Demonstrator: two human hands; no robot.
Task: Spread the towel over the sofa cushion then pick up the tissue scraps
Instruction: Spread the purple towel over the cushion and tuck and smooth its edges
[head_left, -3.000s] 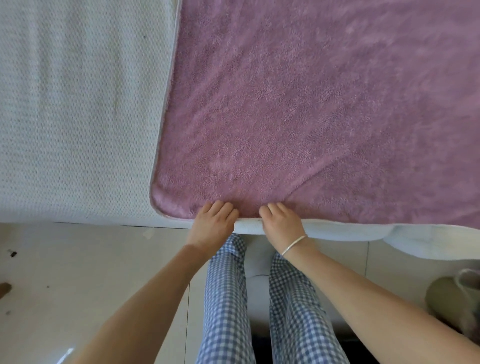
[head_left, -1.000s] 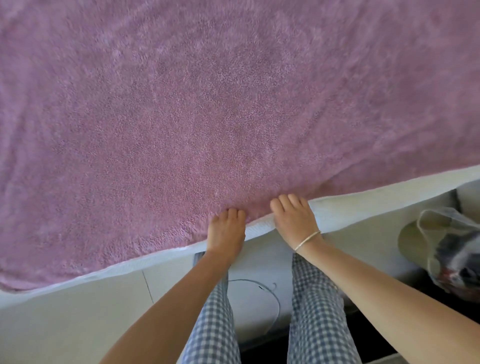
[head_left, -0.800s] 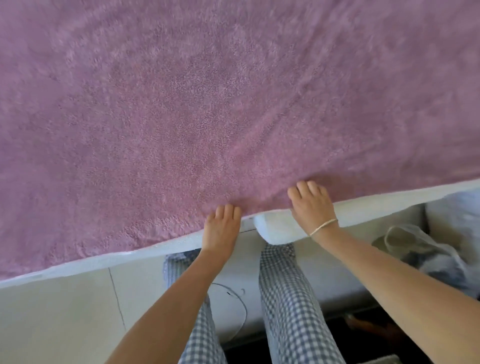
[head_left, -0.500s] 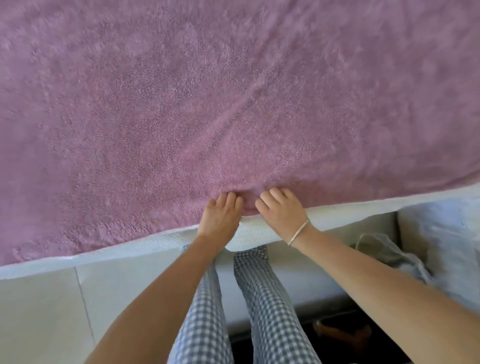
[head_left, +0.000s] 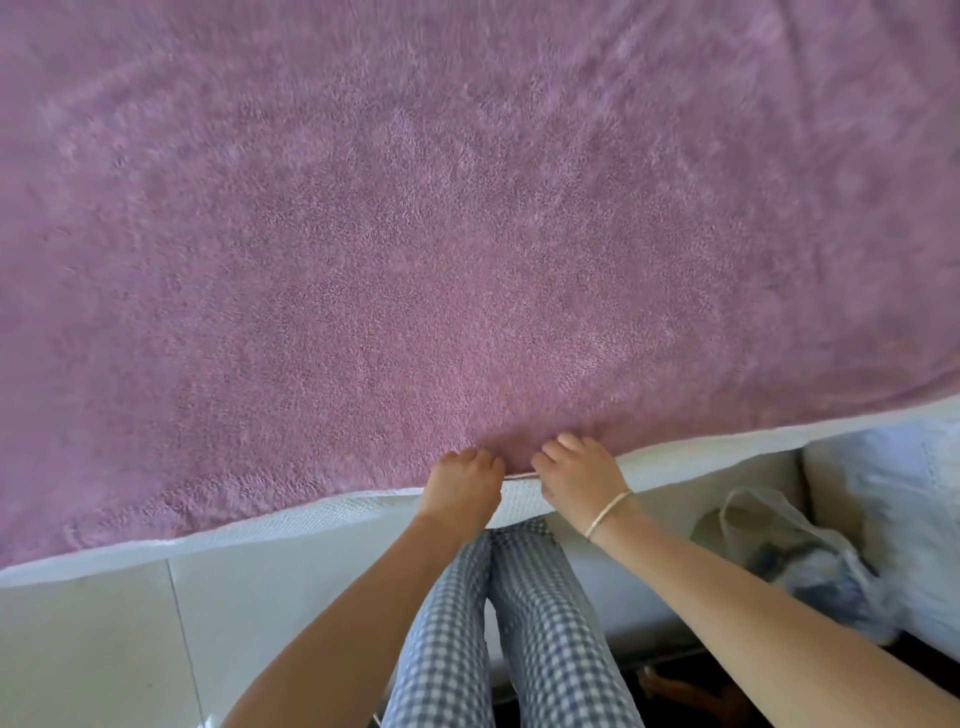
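purple towel (head_left: 467, 234) spread flat over the sofa cushion (head_left: 311, 519), both hands at its near hem

the towel covers almost all of the cushion, leaving a white strip bare along the towel's near hem. left hand (head_left: 460, 488) and right hand (head_left: 576, 478) sit side by side at the middle of that hem, fingers (head_left: 467, 456) curled and gripping the towel's edge. checked trousers (head_left: 493, 623) show below the hem, with a plastic bag (head_left: 795, 561) off the towel's lower right.

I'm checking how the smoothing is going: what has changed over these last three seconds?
The left hand and right hand shifted rightward along the near edge of the towel; its left corner left view and a plastic bag appeared at right. The hands spread apart, then closed together again. Unchanged: both grip that edge, towel flat over the cushion.
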